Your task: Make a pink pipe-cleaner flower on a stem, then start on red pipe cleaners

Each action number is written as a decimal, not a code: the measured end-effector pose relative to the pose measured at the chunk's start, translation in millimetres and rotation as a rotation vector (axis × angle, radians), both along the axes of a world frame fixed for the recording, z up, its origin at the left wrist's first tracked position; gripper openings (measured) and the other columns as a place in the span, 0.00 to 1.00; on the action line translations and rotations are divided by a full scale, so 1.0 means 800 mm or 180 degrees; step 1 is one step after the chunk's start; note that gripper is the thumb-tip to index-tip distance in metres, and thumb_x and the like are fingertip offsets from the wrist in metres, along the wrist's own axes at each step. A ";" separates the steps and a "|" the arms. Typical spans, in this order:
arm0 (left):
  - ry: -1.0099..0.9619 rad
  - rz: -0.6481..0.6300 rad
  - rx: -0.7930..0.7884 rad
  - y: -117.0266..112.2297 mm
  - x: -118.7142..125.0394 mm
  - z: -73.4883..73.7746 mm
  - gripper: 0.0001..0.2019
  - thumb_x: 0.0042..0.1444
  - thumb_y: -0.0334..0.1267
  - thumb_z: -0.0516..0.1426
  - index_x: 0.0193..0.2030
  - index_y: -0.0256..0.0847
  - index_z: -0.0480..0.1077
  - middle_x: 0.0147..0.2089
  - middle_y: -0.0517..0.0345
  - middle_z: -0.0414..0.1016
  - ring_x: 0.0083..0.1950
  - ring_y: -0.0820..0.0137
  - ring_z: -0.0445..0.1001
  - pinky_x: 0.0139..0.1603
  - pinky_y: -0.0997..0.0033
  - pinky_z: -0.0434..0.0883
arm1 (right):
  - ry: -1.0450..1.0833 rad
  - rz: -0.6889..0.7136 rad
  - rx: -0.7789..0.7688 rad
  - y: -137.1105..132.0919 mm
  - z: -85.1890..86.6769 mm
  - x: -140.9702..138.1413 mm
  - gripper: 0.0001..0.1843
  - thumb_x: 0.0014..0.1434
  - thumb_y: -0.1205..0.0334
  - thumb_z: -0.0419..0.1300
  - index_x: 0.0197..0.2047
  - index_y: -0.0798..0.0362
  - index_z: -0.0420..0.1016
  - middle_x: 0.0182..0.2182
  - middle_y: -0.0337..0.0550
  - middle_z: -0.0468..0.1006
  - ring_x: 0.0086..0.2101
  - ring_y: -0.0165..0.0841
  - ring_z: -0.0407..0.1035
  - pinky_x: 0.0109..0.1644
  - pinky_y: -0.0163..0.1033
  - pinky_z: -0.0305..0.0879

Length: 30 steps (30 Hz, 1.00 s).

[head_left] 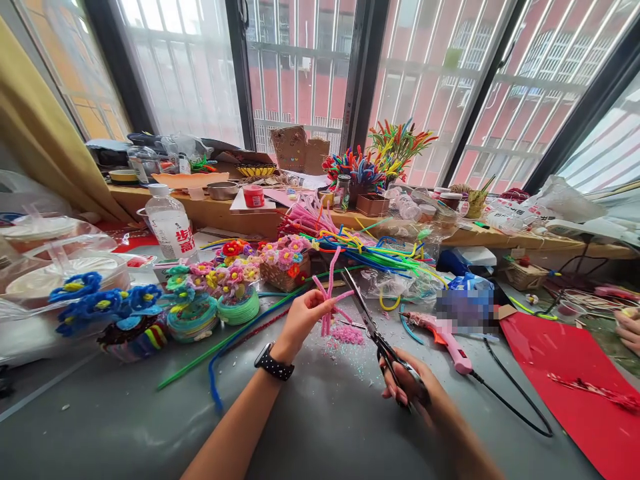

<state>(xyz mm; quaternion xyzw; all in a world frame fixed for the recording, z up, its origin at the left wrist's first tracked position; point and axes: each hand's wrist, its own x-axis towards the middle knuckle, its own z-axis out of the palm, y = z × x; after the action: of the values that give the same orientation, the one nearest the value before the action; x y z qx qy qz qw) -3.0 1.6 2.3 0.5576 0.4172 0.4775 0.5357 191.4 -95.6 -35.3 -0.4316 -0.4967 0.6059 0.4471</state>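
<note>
Left hand point(300, 320) and right hand point(407, 383) were both occupied, as I saw remotely through the head camera. Fingertips of the left pinched a small cluster of pink pipe cleaners point(333, 270), which fanned upward, sideways and down from the grip. Fingers of the right curled through the handles of one pair of scissors point(367, 319), whose blades pointed up just beside the cluster; I could not tell whether they touched it.

Below the pinched stems, pink clippings point(349, 335) lay heaped on the gray table point(320, 427). Behind them sprawled a multicolored pipe-cleaner bundle point(370, 252), crowding the space beyond the hands. To the right I made out one pink glue gun point(450, 338), one red sheet point(565, 347) and, at the edge, another person's hand point(629, 330).

Left of the work, I counted four flower-filled containers: one striped pot point(150, 337), two green coiled pots point(193, 323) and one woven basket point(280, 275). One clear bottle point(163, 220) stood behind them. My view hid where the pinched stems joined, so I could not count them.
</note>
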 end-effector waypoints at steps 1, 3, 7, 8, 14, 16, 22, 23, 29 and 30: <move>0.0001 0.0000 0.0013 0.000 0.000 -0.001 0.11 0.41 0.41 0.59 0.24 0.34 0.64 0.22 0.60 0.68 0.25 0.75 0.66 0.27 0.77 0.60 | 0.0080 -0.0016 -0.0030 0.000 0.000 -0.001 0.23 0.47 0.44 0.55 0.34 0.56 0.63 0.16 0.31 0.60 0.15 0.20 0.47 0.35 0.39 0.63; -0.0002 -0.0013 0.0013 0.001 0.000 -0.002 0.11 0.42 0.41 0.59 0.23 0.34 0.64 0.22 0.61 0.68 0.25 0.76 0.67 0.27 0.77 0.60 | 0.0189 -0.0001 -0.0069 -0.001 0.001 -0.002 0.23 0.45 0.43 0.56 0.33 0.56 0.64 0.16 0.30 0.59 0.16 0.21 0.48 0.36 0.40 0.63; -0.0028 -0.0048 -0.0025 0.001 0.000 -0.002 0.11 0.41 0.41 0.59 0.23 0.34 0.65 0.22 0.61 0.69 0.25 0.75 0.67 0.27 0.77 0.60 | 0.0271 -0.0008 -0.0046 -0.001 0.001 -0.004 0.25 0.42 0.42 0.58 0.33 0.55 0.64 0.17 0.30 0.58 0.17 0.21 0.49 0.38 0.41 0.63; -0.0027 -0.0051 -0.0029 0.001 0.000 -0.002 0.11 0.41 0.41 0.59 0.24 0.34 0.65 0.22 0.61 0.69 0.25 0.76 0.67 0.27 0.77 0.60 | 0.0274 -0.0010 -0.0048 -0.001 0.001 -0.004 0.25 0.42 0.42 0.58 0.33 0.56 0.65 0.17 0.30 0.58 0.17 0.21 0.49 0.39 0.42 0.63; 0.0011 -0.0074 -0.0025 0.000 0.001 0.000 0.11 0.41 0.41 0.59 0.25 0.33 0.66 0.23 0.59 0.70 0.25 0.75 0.67 0.27 0.76 0.60 | 0.0238 -0.0098 -0.0012 -0.003 0.002 -0.006 0.24 0.43 0.43 0.58 0.33 0.56 0.65 0.17 0.31 0.59 0.16 0.20 0.49 0.38 0.41 0.63; 0.0030 -0.0078 -0.0016 0.000 0.001 0.000 0.11 0.41 0.41 0.59 0.25 0.33 0.67 0.24 0.58 0.71 0.25 0.75 0.67 0.27 0.76 0.60 | 0.0236 -0.0135 -0.0011 -0.003 0.002 -0.007 0.24 0.43 0.43 0.58 0.32 0.56 0.65 0.16 0.31 0.59 0.16 0.20 0.49 0.38 0.41 0.63; 0.0012 -0.0036 0.0002 0.000 0.001 0.000 0.12 0.40 0.42 0.59 0.24 0.34 0.66 0.23 0.58 0.70 0.25 0.75 0.67 0.27 0.76 0.60 | 0.0140 -0.0148 -0.0053 -0.002 0.002 -0.003 0.22 0.44 0.44 0.58 0.32 0.57 0.66 0.15 0.31 0.59 0.16 0.21 0.50 0.39 0.42 0.63; 0.0010 -0.0008 0.0001 0.000 0.001 0.000 0.12 0.40 0.42 0.59 0.24 0.34 0.66 0.23 0.58 0.70 0.25 0.75 0.67 0.27 0.76 0.60 | 0.0123 -0.0144 -0.0074 -0.002 0.003 -0.002 0.22 0.44 0.45 0.58 0.32 0.57 0.67 0.15 0.31 0.60 0.16 0.21 0.50 0.39 0.42 0.62; -0.0040 0.0008 -0.0057 0.002 -0.002 -0.001 0.12 0.40 0.43 0.59 0.24 0.34 0.67 0.24 0.56 0.73 0.26 0.73 0.69 0.28 0.75 0.61 | 0.0088 -0.0088 -0.0120 -0.004 0.008 0.001 0.25 0.43 0.45 0.59 0.34 0.59 0.69 0.16 0.32 0.59 0.18 0.23 0.52 0.41 0.44 0.61; -0.0056 0.0018 -0.0057 0.002 -0.002 -0.002 0.12 0.40 0.43 0.59 0.24 0.34 0.67 0.24 0.56 0.73 0.27 0.73 0.69 0.28 0.75 0.61 | 0.0087 -0.0078 -0.0120 -0.004 0.008 0.000 0.24 0.43 0.45 0.59 0.33 0.59 0.69 0.15 0.32 0.59 0.18 0.23 0.52 0.41 0.44 0.61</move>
<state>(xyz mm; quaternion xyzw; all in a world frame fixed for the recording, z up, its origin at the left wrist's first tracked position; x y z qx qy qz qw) -4.8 3.1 0.9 0.5475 0.4183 0.4801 0.5430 191.3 -99.1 -29.1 -0.4377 -0.4737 0.6155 0.4530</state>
